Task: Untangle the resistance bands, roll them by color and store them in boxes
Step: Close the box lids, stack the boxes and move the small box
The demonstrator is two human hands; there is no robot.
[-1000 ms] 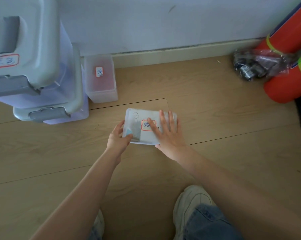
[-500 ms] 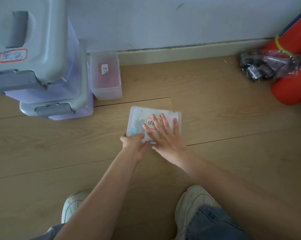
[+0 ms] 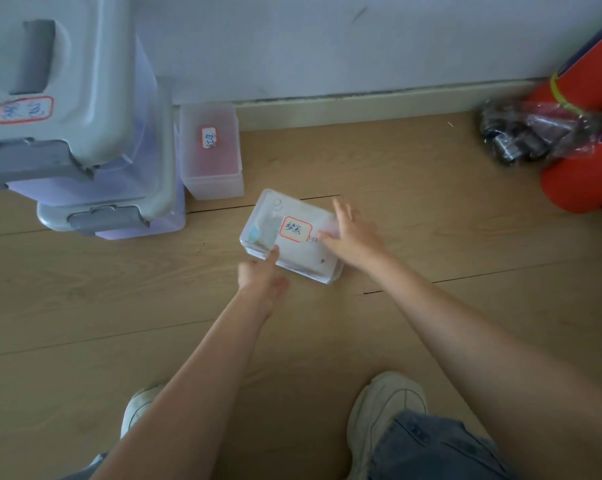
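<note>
Two hands work a small clear box (image 3: 292,237) lying on the floor at centre. Our right hand (image 3: 353,233) rests spread and flat on its lid at three o'clock; our left hand (image 3: 263,271) presses fingertips at its seven o'clock edge. We judge we should press evenly so the lid seats.

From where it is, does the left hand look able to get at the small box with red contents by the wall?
Probably yes: bare floor lies between the left hand and the red-filled box; nothing blocks it, though it is touching the labelled box.
</note>
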